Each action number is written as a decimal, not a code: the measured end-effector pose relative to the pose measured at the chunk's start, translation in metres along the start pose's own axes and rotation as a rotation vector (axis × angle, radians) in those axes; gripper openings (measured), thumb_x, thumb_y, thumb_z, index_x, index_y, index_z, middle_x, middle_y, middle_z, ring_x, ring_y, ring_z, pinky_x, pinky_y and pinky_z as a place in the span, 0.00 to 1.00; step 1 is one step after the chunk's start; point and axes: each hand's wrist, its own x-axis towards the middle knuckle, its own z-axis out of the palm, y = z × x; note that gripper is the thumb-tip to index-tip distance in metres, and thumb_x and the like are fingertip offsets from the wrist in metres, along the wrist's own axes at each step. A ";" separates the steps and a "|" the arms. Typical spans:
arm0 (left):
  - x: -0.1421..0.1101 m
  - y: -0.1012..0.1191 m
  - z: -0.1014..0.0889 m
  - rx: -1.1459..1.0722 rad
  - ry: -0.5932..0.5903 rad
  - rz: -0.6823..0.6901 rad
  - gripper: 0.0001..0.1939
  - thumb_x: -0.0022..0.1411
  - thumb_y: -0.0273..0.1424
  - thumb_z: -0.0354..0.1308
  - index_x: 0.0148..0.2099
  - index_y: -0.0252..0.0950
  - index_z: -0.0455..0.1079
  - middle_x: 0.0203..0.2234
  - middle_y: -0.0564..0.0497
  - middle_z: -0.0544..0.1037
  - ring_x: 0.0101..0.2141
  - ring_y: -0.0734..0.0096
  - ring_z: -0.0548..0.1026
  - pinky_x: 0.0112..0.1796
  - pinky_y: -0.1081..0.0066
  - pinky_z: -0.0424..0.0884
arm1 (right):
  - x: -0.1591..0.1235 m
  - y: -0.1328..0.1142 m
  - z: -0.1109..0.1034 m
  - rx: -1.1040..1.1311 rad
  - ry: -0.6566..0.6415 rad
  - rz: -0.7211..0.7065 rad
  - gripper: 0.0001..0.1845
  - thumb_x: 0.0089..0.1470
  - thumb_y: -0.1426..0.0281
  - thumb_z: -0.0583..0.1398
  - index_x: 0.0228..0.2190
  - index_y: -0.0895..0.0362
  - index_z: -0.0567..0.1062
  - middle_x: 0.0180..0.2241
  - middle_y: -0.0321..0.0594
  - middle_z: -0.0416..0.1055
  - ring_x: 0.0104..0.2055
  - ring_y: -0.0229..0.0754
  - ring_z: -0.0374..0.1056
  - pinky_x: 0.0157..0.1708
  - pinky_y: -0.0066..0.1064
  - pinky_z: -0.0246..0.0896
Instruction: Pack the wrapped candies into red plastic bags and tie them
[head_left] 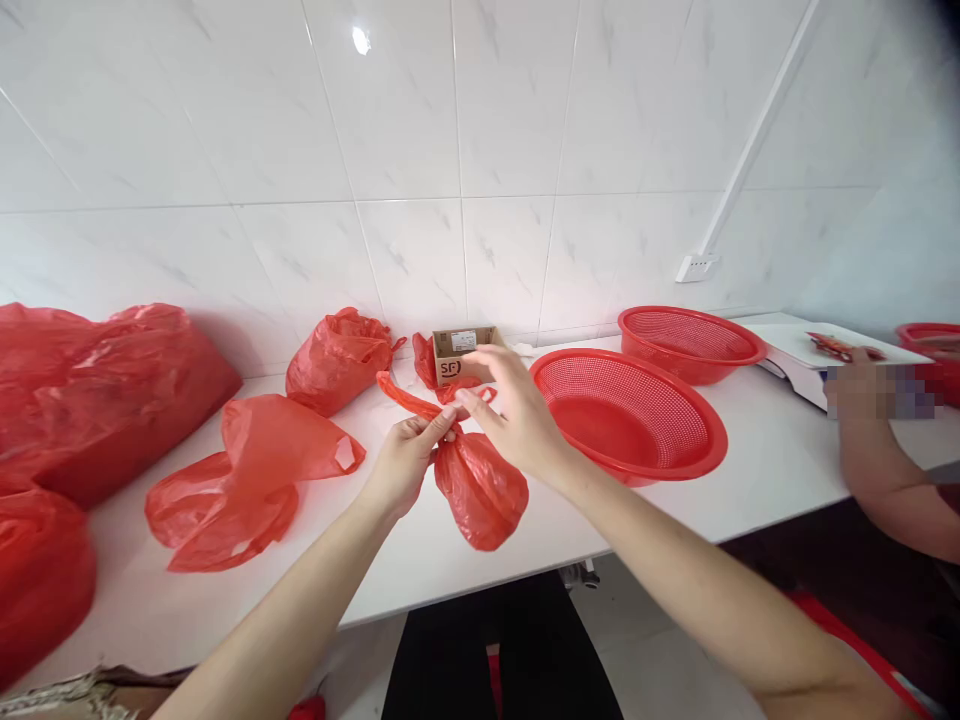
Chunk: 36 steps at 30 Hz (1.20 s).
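Note:
A small filled red plastic bag (484, 495) hangs over the table's front part, its neck gathered tight. My left hand (412, 450) pinches that neck between thumb and fingers, and a twisted strip of the bag sticks out to the upper left. Close on the right is my right hand (517, 410), thumb and fingers apart. Its thumb tip is by the bag's neck; whether it touches cannot be made out. Left of my hands lies a flat, loose red plastic bag (277, 445). Behind them stands a small cardboard box (450, 368) with red plastic beside it.
Large full red bags (127, 390) fill the left side, and another full bag (341, 355) leans near the wall. Two red baskets (705, 440) stand on the right. Beyond them, another person's hand (862, 380) is at a white scale (795, 365) with a packet on it.

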 end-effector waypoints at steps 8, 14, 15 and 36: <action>0.003 -0.044 0.002 0.266 0.264 0.279 0.18 0.62 0.43 0.54 0.28 0.35 0.73 0.41 0.45 0.81 0.38 0.64 0.76 0.38 0.68 0.67 | -0.074 0.034 0.041 -0.075 -0.098 0.238 0.06 0.59 0.66 0.57 0.34 0.54 0.72 0.34 0.39 0.74 0.36 0.42 0.68 0.35 0.33 0.60; 0.006 -0.065 -0.009 0.375 0.257 0.366 0.17 0.64 0.38 0.53 0.25 0.37 0.71 0.37 0.47 0.81 0.36 0.66 0.76 0.40 0.67 0.67 | -0.080 0.065 0.039 0.006 -0.105 0.305 0.10 0.60 0.67 0.56 0.27 0.54 0.71 0.29 0.35 0.72 0.32 0.39 0.66 0.33 0.29 0.57; 0.006 -0.067 -0.011 0.376 0.261 0.358 0.18 0.64 0.39 0.53 0.24 0.37 0.70 0.36 0.47 0.82 0.35 0.66 0.76 0.39 0.68 0.68 | -0.081 0.068 0.037 0.009 -0.110 0.314 0.10 0.59 0.67 0.57 0.27 0.54 0.72 0.29 0.35 0.72 0.32 0.39 0.66 0.33 0.29 0.57; 0.005 -0.126 0.009 0.255 0.339 0.055 0.25 0.64 0.48 0.48 0.46 0.35 0.77 0.27 0.48 0.79 0.30 0.65 0.76 0.35 0.68 0.69 | -0.128 0.085 0.098 -0.320 -0.137 0.326 0.16 0.67 0.67 0.46 0.43 0.55 0.72 0.38 0.42 0.73 0.40 0.45 0.66 0.42 0.37 0.58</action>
